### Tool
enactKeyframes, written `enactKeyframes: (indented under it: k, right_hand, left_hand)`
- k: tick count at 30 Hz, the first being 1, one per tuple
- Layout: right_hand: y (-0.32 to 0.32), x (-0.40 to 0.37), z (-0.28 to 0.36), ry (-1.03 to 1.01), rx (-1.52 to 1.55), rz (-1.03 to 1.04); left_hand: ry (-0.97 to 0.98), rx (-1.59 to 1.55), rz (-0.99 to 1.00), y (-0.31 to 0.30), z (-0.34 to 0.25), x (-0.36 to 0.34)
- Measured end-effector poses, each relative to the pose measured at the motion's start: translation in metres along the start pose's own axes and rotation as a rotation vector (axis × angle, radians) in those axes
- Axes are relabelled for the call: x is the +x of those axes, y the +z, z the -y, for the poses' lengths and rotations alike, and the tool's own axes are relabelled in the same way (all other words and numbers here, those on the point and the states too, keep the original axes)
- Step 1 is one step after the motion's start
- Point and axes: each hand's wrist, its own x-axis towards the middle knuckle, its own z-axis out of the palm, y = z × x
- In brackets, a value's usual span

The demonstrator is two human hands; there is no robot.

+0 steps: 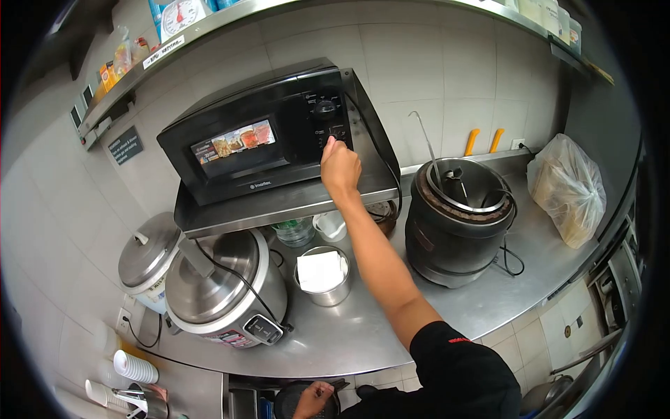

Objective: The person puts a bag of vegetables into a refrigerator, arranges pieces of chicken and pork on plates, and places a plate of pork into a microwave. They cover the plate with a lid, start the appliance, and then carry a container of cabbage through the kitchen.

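Observation:
My right hand (340, 167) reaches up to the black microwave (237, 140), its fingers closed around the lower control knob (333, 134), which they partly cover. Another knob (324, 108) shows above it. The microwave's door, with a food-picture sticker (243, 141), is closed. Low in the view, my left hand (315, 400) is held near my body with its fingers curled together. Whatever those fingers may hold is too small and dark to make out. Just beside this hand is a dark round pan-like thing (286, 401), partly hidden.
A metal shelf (293, 206) bears the microwave. Beneath it stand a large rice cooker (209, 286) and a metal pot (329, 297) with white paper-like sheets. To the right are a black soup kettle (453, 244) with a ladle (426, 143) and a plastic bag (569, 188).

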Motion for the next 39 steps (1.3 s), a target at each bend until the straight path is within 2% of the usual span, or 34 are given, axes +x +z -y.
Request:
enactKeyframes:
  k: [7, 9, 10, 12, 15, 18, 23, 27, 30, 31, 32, 33, 34, 36, 37, 38, 39]
  right_hand:
    - [0.012, -0.002, 0.007, 0.217, 0.378, -0.064]
    - [0.003, -0.001, 0.014, 0.515, 0.753, 0.098]
    - [0.003, -0.002, 0.015, 0.517, 0.752, 0.104]
    - [0.005, -0.001, 0.018, 0.615, 0.911, 0.079]
    - [0.007, 0.0, 0.019, 0.711, 1.03, 0.098]
    - [0.01, 0.0, 0.019, 0.755, 1.19, 0.094]
    - [0.01, 0.002, 0.019, 0.779, 1.243, 0.105]
    - [0.011, 0.002, 0.016, 0.756, 1.283, 0.115]
    - [0.008, 0.005, -0.001, 0.686, 1.391, 0.296]
    - [0.003, 0.003, -0.007, 0.67, 1.346, 0.368]
    - [-0.013, -0.002, -0.012, 0.627, 1.359, 0.53]
    - [-0.031, -0.009, 0.002, 0.647, 1.094, 0.573]
    - [-0.038, -0.016, -0.007, 0.501, 1.059, 0.715]
    - [-0.06, -0.04, 0.013, 0.419, 0.861, 0.763]
    - [-0.054, -0.037, -0.013, 0.4, 0.991, 0.988]
    - [-0.073, -0.061, 0.005, 0.387, 1.013, 1.067]
    - [-0.083, -0.08, 0.007, 0.297, 1.072, 1.174]
  left_hand:
    - [-0.047, 0.056, 0.059, 0.004, 0.003, 0.005]
    - [0.007, 0.095, 0.027, 0.005, -0.002, 0.004]
    - [0.003, 0.092, 0.024, 0.006, -0.008, 0.003]
    - [-0.147, -0.001, 0.04, 0.004, -0.025, 0.001]
    - [-0.127, 0.023, 0.019, 0.002, -0.007, 0.005]
    - [-0.121, 0.001, 0.033, -0.001, 0.008, 0.005]
    - [-0.162, 0.003, 0.075, -0.008, 0.031, 0.006]
    - [-0.162, 0.022, 0.079, -0.009, 0.025, -0.005]
    - [-0.106, 0.091, 0.038, -0.008, 0.008, -0.021]
    - [-0.156, 0.128, 0.017, -0.01, 0.0, -0.026]
    - [-0.098, 0.138, 0.014, -0.016, 0.013, -0.025]
    - [-0.084, 0.176, -0.014, -0.024, 0.015, -0.026]
    - [-0.017, 0.171, -0.104, -0.029, 0.024, -0.034]
    - [0.078, 0.175, -0.366, -0.039, 0.015, -0.07]
    - [0.046, 0.141, -0.48, -0.043, 0.019, -0.094]
    - [0.118, 0.273, -0.581, -0.05, 0.034, -0.118]
    - [-0.001, 0.001, -0.619, -0.047, 0.053, -0.142]
